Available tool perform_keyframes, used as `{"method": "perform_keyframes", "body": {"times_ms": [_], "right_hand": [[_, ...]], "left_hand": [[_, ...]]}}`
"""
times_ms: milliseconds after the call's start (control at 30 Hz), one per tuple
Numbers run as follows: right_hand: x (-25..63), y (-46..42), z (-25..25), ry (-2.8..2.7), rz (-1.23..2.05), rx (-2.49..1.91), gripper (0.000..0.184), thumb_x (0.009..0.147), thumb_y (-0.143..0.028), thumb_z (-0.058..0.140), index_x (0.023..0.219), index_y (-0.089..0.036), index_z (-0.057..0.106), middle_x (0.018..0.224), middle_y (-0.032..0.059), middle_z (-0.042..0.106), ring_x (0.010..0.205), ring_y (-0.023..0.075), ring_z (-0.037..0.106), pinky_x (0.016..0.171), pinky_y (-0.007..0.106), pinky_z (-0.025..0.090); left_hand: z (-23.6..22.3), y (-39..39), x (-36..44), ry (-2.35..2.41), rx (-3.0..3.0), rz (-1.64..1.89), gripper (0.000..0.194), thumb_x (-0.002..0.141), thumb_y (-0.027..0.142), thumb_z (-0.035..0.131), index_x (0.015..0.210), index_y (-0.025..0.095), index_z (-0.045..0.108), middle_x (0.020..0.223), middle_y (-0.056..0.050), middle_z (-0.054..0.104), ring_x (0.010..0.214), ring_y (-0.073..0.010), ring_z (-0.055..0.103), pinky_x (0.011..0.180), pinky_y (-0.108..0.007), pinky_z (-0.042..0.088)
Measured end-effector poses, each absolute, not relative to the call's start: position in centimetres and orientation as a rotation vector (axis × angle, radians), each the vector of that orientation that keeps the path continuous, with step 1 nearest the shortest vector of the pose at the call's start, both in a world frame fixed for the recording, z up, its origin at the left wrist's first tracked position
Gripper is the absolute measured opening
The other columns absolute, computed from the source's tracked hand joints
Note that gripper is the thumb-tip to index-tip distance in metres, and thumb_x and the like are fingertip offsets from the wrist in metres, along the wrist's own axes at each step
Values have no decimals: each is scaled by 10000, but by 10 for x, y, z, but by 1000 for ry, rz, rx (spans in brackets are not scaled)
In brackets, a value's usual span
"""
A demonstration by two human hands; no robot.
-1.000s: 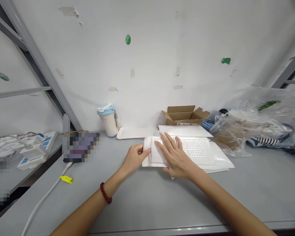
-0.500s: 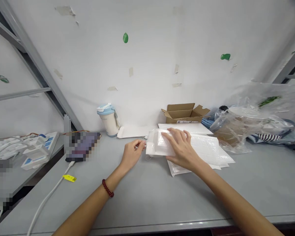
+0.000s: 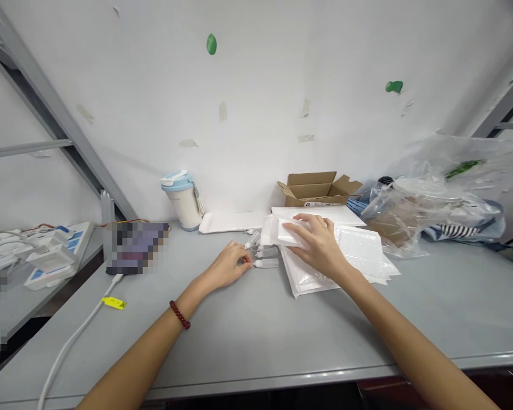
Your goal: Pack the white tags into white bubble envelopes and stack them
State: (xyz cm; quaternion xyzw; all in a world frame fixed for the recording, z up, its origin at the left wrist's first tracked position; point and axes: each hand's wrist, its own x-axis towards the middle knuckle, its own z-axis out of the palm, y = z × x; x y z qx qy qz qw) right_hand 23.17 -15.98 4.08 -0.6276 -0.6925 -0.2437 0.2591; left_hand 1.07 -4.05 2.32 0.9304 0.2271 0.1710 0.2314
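My right hand (image 3: 316, 242) is closed around a folded white bubble mailer (image 3: 270, 230), fingers on top and thumb below, lifted over other white bubble mailers (image 3: 359, 250) on the table. Left of these, several small translucent tubes (image 3: 267, 263) with narrow white ends lie partly under the held mailer. My left hand (image 3: 231, 265), wearing a dark red bead bracelet, rests low by the tubes. Its thumb and forefinger are pinched together at the tip of the nearest tube; whether they grip it is hidden.
At the back stand a blue-lidded cup (image 3: 183, 202) and an open cardboard box (image 3: 318, 191). A flat white packet (image 3: 235, 221) lies between them. A clear plastic bag (image 3: 410, 216) fills the right rear. On the left are a phone (image 3: 137, 247), its white cable (image 3: 74, 336) and a power strip (image 3: 77, 245).
The held mailer has tilted and moved up off the tubes, which now show beneath it. My left hand has lowered slightly beside them. The camera view has shifted a little.
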Motion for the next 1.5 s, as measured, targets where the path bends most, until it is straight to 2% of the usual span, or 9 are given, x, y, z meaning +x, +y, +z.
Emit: {"method": "perform_keyframes", "body": {"times_ms": [300, 567, 667, 733, 800, 1000, 1133, 1267, 1500], "right_hand": [[227, -158, 39, -1858, -622, -1746, 437, 821, -334, 557, 1231, -214, 460, 1196, 132, 512, 1071, 284, 439, 886, 424, 291], [218, -156, 32, -1937, -697, -1690, 375, 813, -269, 547, 1176, -183, 505, 1133, 123, 552, 1032, 261, 451, 879, 405, 278], [215, -156, 30, -1958, -714, -1662, 366, 805, -239, 547, 1166, -185, 516, 1116, 115, 553, 1024, 251, 455, 882, 401, 284], [216, -156, 31, -1952, -711, -1656, 370, 807, -239, 548, 1171, -186, 515, 1113, 113, 554, 1022, 249, 459, 881, 398, 291], [217, -156, 33, -1920, -706, -1658, 372, 813, -260, 551, 1176, -187, 512, 1110, 114, 554, 1019, 249, 462, 874, 392, 300], [227, -156, 36, -1756, -746, -1686, 353, 825, -327, 552, 1149, -191, 515, 1106, 122, 548, 1026, 263, 465, 869, 400, 314], [230, -155, 34, -1740, -747, -1687, 356, 819, -328, 562, 1142, -188, 509, 1099, 119, 550, 1027, 264, 463, 862, 400, 315], [229, -154, 33, -1792, -700, -1733, 361, 817, -304, 566, 1152, -182, 510, 1109, 119, 550, 1030, 263, 458, 877, 404, 306], [230, -154, 32, -1800, -661, -1774, 352, 815, -291, 554, 1151, -199, 507, 1120, 117, 539, 1033, 265, 450, 882, 406, 300]], "left_hand": [[53, -15, -5, 790, 2062, 822, 253, 740, 415, 568, 746, 164, 602, 725, -19, 633, 647, -137, 539, 614, -251, 413], [44, -42, 10, 768, 2251, 862, 159, 760, 319, 584, 728, 186, 665, 794, -35, 689, 780, -178, 587, 694, -291, 425], [42, -54, 17, 671, 2169, 770, 181, 773, 295, 585, 858, 205, 718, 913, -45, 717, 837, -190, 615, 718, -300, 454], [41, -58, 19, 594, 2076, 721, 258, 786, 285, 580, 1003, 227, 707, 1029, -45, 708, 899, -198, 628, 748, -303, 475], [40, -57, 19, 594, 2013, 744, 293, 800, 276, 566, 1061, 226, 689, 1051, -45, 705, 927, -204, 634, 762, -306, 488], [24, -43, 16, 827, 2331, 994, 194, 813, 199, 504, 864, 186, 690, 899, -53, 713, 848, -197, 622, 728, -316, 487], [3, -43, 21, 746, 2587, 818, 118, 792, 191, 563, 880, 179, 642, 874, -63, 667, 881, -225, 587, 758, -349, 483], [-8, -50, 29, 731, 2712, 674, 149, 855, 171, 463, 849, 180, 613, 871, -79, 634, 855, -229, 567, 728, -340, 471], [22, -36, 11, 738, 2537, 471, 187, 828, 202, 437, 758, 167, 607, 812, -62, 645, 793, -198, 571, 722, -301, 427]]}}
